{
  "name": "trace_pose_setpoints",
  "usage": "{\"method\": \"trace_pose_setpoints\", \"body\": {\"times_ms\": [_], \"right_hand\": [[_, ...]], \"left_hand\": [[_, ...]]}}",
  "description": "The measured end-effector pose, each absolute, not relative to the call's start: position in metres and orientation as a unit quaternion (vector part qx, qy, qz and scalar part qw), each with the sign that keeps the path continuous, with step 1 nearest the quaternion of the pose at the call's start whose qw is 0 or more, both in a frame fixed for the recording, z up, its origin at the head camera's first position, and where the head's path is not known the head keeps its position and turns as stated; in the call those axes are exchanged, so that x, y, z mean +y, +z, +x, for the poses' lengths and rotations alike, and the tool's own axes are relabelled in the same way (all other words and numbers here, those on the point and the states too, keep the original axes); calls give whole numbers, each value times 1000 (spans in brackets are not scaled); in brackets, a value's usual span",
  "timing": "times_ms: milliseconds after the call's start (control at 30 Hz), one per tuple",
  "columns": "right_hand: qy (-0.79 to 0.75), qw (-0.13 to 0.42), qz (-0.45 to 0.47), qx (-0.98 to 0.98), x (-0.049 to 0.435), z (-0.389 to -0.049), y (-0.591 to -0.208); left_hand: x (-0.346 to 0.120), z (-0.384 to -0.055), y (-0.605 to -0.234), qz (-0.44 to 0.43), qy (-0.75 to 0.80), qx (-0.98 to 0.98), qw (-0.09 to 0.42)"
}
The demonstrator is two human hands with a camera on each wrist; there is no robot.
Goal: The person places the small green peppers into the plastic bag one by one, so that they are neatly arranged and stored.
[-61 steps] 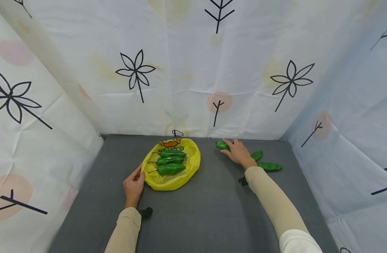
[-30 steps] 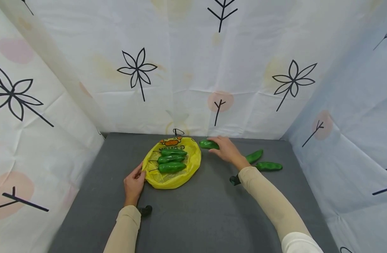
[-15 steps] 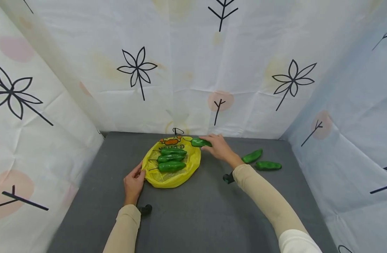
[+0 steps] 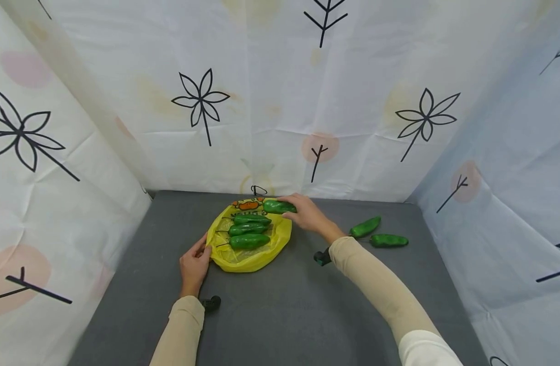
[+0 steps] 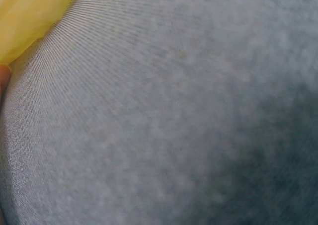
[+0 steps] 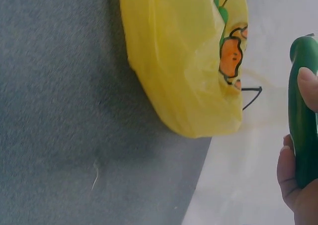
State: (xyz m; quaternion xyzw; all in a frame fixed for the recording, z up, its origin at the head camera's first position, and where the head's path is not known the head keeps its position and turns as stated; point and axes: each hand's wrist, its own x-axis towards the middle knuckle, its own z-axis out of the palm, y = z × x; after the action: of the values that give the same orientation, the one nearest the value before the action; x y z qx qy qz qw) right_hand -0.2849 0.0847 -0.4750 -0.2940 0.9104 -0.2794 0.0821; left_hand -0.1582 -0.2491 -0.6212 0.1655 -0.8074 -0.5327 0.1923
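Note:
My left hand [image 4: 194,267] pinches the left rim of an open yellow plastic bag [image 4: 243,266]. In the left wrist view only a corner of the bag [image 5: 30,16] and a bit of a finger [image 5: 4,77] show. Three green chili peppers [image 4: 249,241] lie side by side inside the bag, stems to the left. My right hand [image 4: 308,214] grips another green chili pepper [image 4: 276,206] over the bag's back right rim. The right wrist view shows this pepper [image 6: 301,115] between thumb and fingers, apart from the bag.
Two more green chili peppers [image 4: 366,226] lie on the dark grey table [image 4: 280,315] at the right. White patterned cloth [image 4: 271,101] hangs behind the table and on both sides. A dark wrist device [image 4: 322,257] sits by the right sleeve, and another by the left.
My right hand has carried a chili pepper leftward from the right side of the table to over the bag. The left hand has kept its place at the bag's rim.

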Motion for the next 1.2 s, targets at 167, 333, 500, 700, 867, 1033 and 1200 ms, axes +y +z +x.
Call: {"method": "trace_pose_setpoints", "body": {"times_ms": [167, 333, 500, 700, 867, 1033, 1200], "right_hand": [[-285, 93, -298, 906, 78, -286, -475], [-295, 103, -310, 898, 72, -286, -477], [-309, 123, -304, 893, 65, -286, -478], [-313, 141, -289, 893, 56, -287, -482], [-311, 151, -284, 894, 47, -289, -485], [-312, 154, -279, 895, 37, -288, -488], [-322, 158, -272, 893, 28, -287, -492]], "left_hand": [[-249, -159, -623, 169, -530, -810, 188], [-250, -160, -624, 163, -531, -809, 191], [-251, -161, -625, 164, -528, -811, 192], [-251, -161, -626, 164, -525, -811, 197], [-252, -161, -627, 163, -524, -811, 204], [-251, -162, -627, 164, -517, -814, 206], [-249, -162, -625, 163, -523, -812, 201]]}}
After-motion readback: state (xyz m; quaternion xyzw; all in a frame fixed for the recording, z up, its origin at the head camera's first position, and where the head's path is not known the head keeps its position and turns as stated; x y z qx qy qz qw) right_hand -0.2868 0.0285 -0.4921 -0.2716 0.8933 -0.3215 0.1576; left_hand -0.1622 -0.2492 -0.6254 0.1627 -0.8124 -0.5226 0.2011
